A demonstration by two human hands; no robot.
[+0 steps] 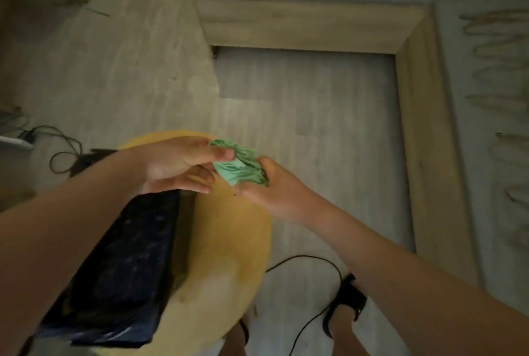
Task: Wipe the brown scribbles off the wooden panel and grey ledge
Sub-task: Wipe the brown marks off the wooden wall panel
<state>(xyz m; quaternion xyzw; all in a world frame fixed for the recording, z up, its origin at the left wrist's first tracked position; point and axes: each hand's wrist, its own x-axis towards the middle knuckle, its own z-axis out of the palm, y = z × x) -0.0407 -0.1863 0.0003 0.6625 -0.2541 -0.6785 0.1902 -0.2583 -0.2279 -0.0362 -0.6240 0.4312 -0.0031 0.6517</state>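
I see the cloth (239,168) held above the stool's (229,255) far edge. My left hand (177,163) pinches one end and my right hand (272,192) grips the other. Scribbles (498,49) mark the grey surface far right.

Cloth (239,165) being held above a stool (223,264)
The left hand (177,166) is gripping its left side, the right hand (272,186) its right; a bag (120,269) is lying on the stool's left; scribbles (498,63) are running far right.
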